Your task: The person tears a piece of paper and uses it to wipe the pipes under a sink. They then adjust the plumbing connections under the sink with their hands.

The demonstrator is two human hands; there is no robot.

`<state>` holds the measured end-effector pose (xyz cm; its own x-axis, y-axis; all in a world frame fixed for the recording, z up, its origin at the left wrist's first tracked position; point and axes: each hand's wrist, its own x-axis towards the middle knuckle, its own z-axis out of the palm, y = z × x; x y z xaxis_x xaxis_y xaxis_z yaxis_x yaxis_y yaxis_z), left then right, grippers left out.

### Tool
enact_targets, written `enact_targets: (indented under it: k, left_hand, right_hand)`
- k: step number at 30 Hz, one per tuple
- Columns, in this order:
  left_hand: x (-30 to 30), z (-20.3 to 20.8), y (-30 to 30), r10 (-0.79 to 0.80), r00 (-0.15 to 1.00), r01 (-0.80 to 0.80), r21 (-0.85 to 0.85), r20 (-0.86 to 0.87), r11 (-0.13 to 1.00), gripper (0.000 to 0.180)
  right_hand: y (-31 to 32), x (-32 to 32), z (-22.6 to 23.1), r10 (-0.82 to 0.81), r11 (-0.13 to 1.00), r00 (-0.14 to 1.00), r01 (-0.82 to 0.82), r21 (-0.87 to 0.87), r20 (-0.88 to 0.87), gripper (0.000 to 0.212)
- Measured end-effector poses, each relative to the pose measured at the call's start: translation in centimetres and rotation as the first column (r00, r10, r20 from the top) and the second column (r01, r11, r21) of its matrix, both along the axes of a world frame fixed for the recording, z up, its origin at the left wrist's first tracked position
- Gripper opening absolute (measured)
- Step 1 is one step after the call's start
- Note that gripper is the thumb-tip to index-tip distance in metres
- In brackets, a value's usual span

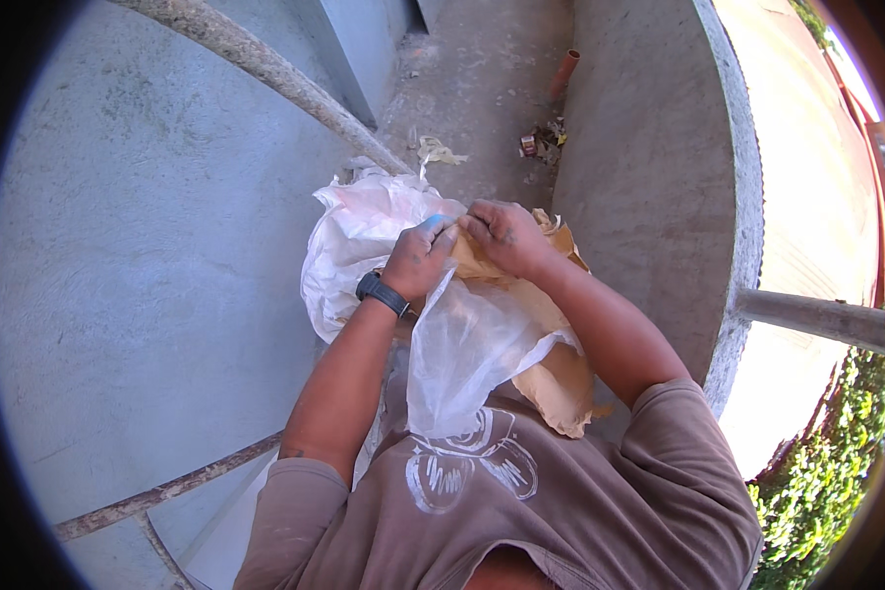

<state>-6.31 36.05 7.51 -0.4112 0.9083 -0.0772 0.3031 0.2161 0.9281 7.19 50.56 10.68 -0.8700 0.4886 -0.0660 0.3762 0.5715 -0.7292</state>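
Observation:
My left hand [421, 254], with a dark watch [383, 292] on its wrist, is closed in a pinch on a torn brown paper bag [553, 379]. Close beside it, my right hand [506, 234] grips the same crumpled paper with bent fingers. A thin translucent plastic sheet [472, 339] hangs from the paper below my hands, down to my shirt. White crumpled sacking [349, 231] bulges out to the left, behind my left wrist. What lies inside the folds is hidden.
A rusty metal pole [265, 79] slants from the upper left toward the bundle. At right curves a low concrete wall [659, 157], crossed by another pipe [816, 320]. An orange pipe stub [565, 74], litter [541, 145] and a pale scrap [441, 151] are on the floor ahead.

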Motion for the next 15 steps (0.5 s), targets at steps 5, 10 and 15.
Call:
enact_targets:
  k: [5, 10, 15]
  left_hand:
    - [0.7, -0.9, 0.8, 0.044, 0.931, -0.062, -0.04, -0.363, 0.997, 0.024]
    - [2.3, -1.4, 0.7, 0.152, 0.835, -0.145, 0.054, -0.529, 0.988, 0.022]
    - [2.1, -1.8, 0.3, 0.262, 0.784, -0.197, 0.176, -0.562, 0.965, 0.019]
  right_hand:
    - [-0.8, -1.1, -1.6, -0.089, 0.994, 0.994, 0.085, 0.062, 0.064, 0.027]
    - [-0.1, -3.1, -3.1, -0.318, 0.947, 0.917, 0.321, 0.026, 0.241, 0.031]
    - [3.5, -1.7, -2.4, -0.186, 0.959, 0.957, 0.226, -0.169, 0.222, 0.047]
